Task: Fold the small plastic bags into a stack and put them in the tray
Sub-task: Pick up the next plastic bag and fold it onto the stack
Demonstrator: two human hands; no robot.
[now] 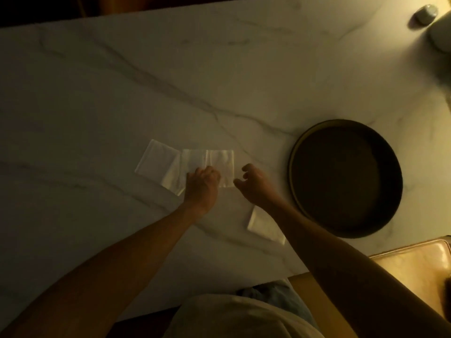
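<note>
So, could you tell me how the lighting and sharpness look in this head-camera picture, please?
Head view: dim and yellow-tinted, brightest at the top right of the marble table; the round tray reads as nearly black inside; the clear plastic bags show faint glare under the left hand; the right hand is soft-edged; the wide lens bends the table edges.

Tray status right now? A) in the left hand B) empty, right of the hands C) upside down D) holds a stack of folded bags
B: the round dark tray sits bare on the marble table, right of both hands; the plastic bags lie on the table.
</note>
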